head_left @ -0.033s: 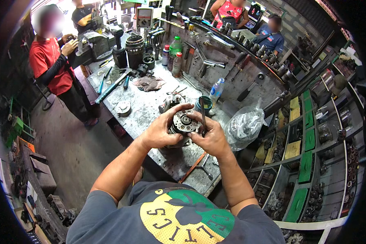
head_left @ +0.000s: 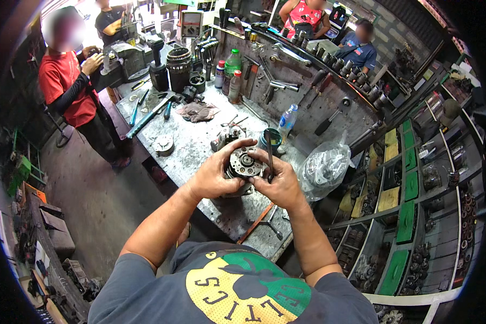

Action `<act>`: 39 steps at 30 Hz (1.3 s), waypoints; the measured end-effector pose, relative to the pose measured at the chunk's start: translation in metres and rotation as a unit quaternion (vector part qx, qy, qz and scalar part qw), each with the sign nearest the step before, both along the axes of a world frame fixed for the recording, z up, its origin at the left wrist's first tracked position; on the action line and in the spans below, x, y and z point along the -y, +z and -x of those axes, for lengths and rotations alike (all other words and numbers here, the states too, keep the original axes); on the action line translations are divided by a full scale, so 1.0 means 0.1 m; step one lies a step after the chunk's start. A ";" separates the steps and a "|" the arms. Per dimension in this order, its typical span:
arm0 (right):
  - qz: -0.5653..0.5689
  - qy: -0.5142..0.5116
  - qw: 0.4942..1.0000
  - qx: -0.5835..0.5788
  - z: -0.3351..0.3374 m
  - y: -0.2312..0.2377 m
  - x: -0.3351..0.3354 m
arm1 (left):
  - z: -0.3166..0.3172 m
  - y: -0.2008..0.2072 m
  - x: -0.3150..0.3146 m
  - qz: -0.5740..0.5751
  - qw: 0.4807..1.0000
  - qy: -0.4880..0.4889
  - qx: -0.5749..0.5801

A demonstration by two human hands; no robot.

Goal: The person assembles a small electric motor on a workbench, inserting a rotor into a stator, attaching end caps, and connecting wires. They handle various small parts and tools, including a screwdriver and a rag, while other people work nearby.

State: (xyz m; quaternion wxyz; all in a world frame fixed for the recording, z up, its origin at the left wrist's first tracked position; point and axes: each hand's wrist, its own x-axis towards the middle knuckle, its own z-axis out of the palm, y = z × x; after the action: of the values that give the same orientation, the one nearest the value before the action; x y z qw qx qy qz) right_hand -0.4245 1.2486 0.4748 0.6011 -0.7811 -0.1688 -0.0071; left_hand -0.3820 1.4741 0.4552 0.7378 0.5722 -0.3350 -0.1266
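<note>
Above the near part of the workbench, a round metal machine part [head_left: 245, 162] with a ring of holes in its face is held between both hands. My left hand [head_left: 215, 174] curls round its left side, thumb at the lower edge. On the other side my right hand [head_left: 278, 183] presses its thumb and fingers to the part. A dark, slim bar-like tool [head_left: 269, 151] stands upright along the right fingers; its lower end is hidden by the hand. More metal shows beneath the part, mostly covered. Just beyond is a small metal assembly [head_left: 232, 135].
A teal-rimmed tub [head_left: 271, 139], a clear bottle [head_left: 288, 117] and a plastic bag of parts [head_left: 325, 168] lie to the right. A T-shaped wrench [head_left: 270, 222] is near the front edge. A hammer [head_left: 148, 117] and rag [head_left: 197, 112] lie farther left. A person in red [head_left: 65, 81] stands at left.
</note>
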 end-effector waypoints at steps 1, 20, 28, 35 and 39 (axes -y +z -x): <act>0.013 -0.004 1.000 0.006 0.00 0.00 -0.01 | 0.00 0.00 0.00 -0.025 1.000 0.015 0.004; 0.092 -0.117 0.978 0.146 0.16 -0.06 -0.36 | -0.05 -0.29 0.06 -0.104 0.968 0.145 0.176; -0.025 0.008 0.996 0.084 0.12 -0.15 -0.13 | 0.00 -0.16 0.07 -0.088 0.971 0.141 0.169; -0.018 -0.005 0.992 0.129 0.04 -0.29 -0.04 | 0.03 -0.11 0.06 -0.097 0.970 0.140 0.171; -0.010 0.022 0.995 0.098 0.00 -0.24 -0.01 | 0.04 -0.11 0.05 -0.110 0.973 0.135 0.152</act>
State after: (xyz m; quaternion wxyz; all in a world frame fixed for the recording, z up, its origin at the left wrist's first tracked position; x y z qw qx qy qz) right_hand -0.4248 1.2493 0.4510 0.5897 -0.7667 -0.2435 -0.0719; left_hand -0.3857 1.4690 0.4438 0.6210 0.7026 -0.3465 0.0261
